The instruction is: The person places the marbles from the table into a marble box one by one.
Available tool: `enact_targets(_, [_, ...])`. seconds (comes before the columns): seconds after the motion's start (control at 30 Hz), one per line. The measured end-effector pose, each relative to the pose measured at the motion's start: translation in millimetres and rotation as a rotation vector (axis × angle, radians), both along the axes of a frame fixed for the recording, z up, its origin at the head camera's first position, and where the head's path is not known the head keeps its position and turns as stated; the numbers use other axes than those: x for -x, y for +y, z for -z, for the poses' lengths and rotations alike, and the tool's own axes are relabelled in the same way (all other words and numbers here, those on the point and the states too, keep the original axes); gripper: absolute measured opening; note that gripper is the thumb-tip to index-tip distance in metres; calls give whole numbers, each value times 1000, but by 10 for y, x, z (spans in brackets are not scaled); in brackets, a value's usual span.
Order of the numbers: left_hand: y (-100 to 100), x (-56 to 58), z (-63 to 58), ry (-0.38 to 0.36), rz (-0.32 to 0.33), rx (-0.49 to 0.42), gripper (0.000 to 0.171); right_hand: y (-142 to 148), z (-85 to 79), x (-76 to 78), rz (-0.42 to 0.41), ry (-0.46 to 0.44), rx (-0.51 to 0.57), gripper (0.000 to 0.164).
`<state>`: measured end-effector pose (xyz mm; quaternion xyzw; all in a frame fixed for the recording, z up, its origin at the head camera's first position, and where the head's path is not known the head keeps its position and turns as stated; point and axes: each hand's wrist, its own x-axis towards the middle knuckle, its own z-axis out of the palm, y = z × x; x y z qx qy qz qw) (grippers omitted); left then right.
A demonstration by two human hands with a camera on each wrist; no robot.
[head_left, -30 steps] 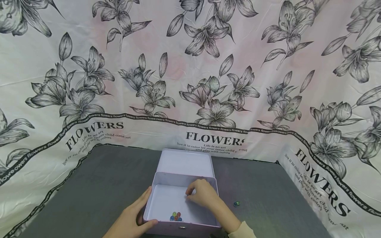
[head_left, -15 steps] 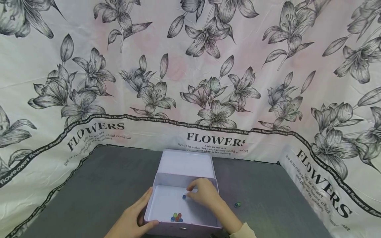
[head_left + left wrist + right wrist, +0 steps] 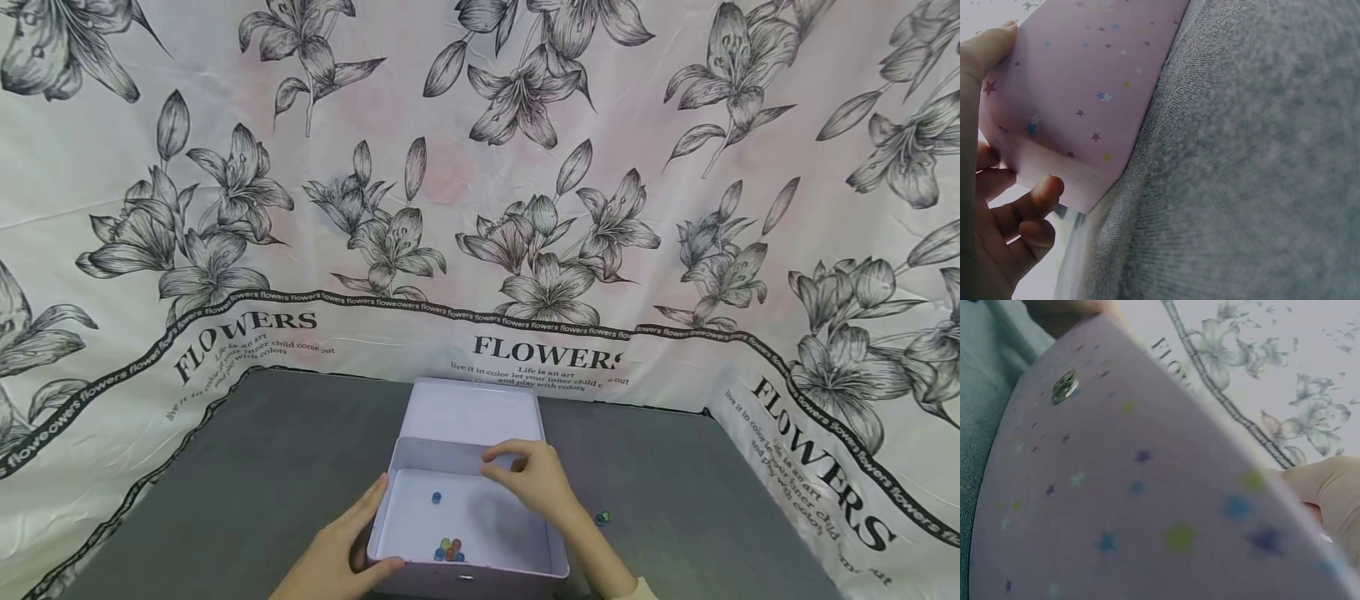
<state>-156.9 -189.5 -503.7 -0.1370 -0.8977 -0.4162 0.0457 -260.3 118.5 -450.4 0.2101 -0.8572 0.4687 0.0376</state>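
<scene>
A pale lilac tin box [image 3: 405,533] with a star print stands with its hinged lid [image 3: 474,411] folded back. My left hand [image 3: 341,542] holds its near left corner, fingers along the left side and thumb at the front rim. In the left wrist view, fingers [image 3: 1044,194] bend beside the tin's wall. Over the right half of the box is my right hand [image 3: 532,479], thumb and index finger curved with a gap between them, holding nothing. One blue marble [image 3: 437,497] lies alone on the box floor. Several coloured marbles [image 3: 450,550] cluster by the front wall.
Right of the box, a few green and blue marbles [image 3: 602,517] lie on the dark grey tabletop [image 3: 660,467]. A metal clasp [image 3: 1065,387] is on the tin's front. White cloth [image 3: 525,350] with flower print surrounds the table's back and sides.
The blue marble has left my right fingers and rolled left across the box floor. My right hand has risen a little and moved right. My left hand has stayed at the corner.
</scene>
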Motion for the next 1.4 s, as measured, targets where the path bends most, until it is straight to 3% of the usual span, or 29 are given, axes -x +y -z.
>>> enact_targets(0.27, [-2, 4, 2, -12, 11, -4, 105, 294, -29, -66, 22, -26, 85, 20])
enact_targets(0.6, [0, -10, -7, -24, 5, 0, 105, 690, 23, -106, 154, -80, 83, 18])
enact_targets(0.97, [-7, -11, 7, 35, 17, 6, 102, 1218, -15, -145, 308, -28, 45, 17])
enact_targets(1.2, [-25, -17, 3, -2, 4, 20, 104, 1441, 103, -210, 369, -76, 6, 23])
enact_targets(1.4, [-5, -10, 4, 10, 6, 26, 103, 1587, 253, -259, 389, -90, -6, 23])
